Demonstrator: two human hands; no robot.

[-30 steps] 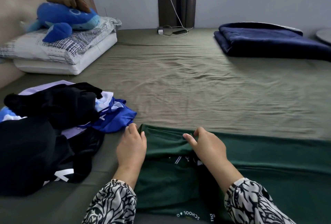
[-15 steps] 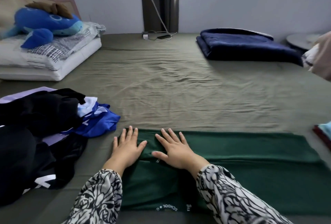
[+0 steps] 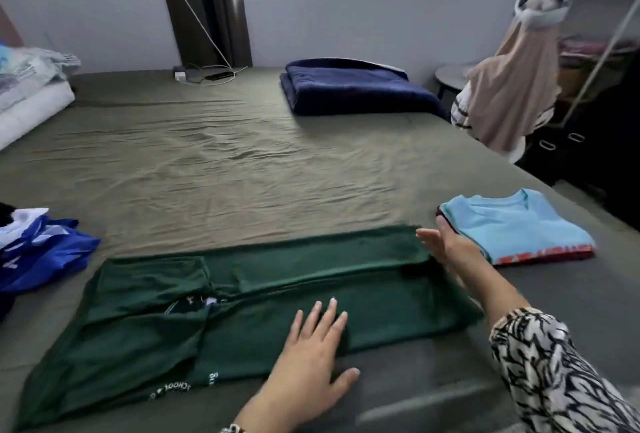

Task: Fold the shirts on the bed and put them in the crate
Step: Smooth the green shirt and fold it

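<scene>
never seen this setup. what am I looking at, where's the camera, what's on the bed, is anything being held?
There is no robot here: a person folds laundry with bare hands. The one camera sits on their head, looking forward and down, so the arms enter from the bottom edge.

The left hand lies flat and open on the green shirt, which is spread across the bed with its sides folded in. The right hand is open at the shirt's right end. Neither has a grip on anything.

Beside the right hand lies a folded light blue shirt on top of something red. At far left are unfolded blue clothes. A folded navy blanket lies at the far side. No crate is in view.
</scene>
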